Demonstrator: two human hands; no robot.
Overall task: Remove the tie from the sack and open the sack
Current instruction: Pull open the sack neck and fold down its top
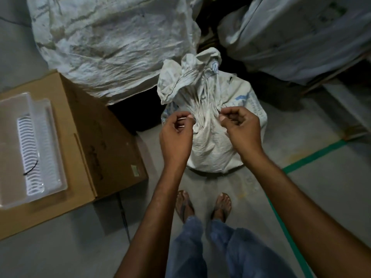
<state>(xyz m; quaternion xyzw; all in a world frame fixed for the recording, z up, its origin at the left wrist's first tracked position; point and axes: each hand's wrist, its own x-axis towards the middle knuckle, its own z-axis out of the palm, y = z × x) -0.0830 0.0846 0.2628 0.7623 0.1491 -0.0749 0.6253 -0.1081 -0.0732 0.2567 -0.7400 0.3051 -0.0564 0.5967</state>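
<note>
A small white woven sack (210,141) stands upright on the floor in front of my feet, its neck gathered and bunched (190,77) above. My left hand (176,135) is at the left of the gathered neck, thumb and forefinger pinched together. My right hand (241,127) is at the right of the neck, fingers likewise pinched at the cloth. Something thin and dark shows by the right fingertips (217,111); I cannot tell whether it is the tie. The tie itself is too small to make out clearly.
A large white sack (112,43) bulges behind on the left, another (297,37) on the right. A cardboard box (96,137) with a clear plastic tray (34,149) on top sits at the left. Green tape (313,157) marks the grey floor on the right.
</note>
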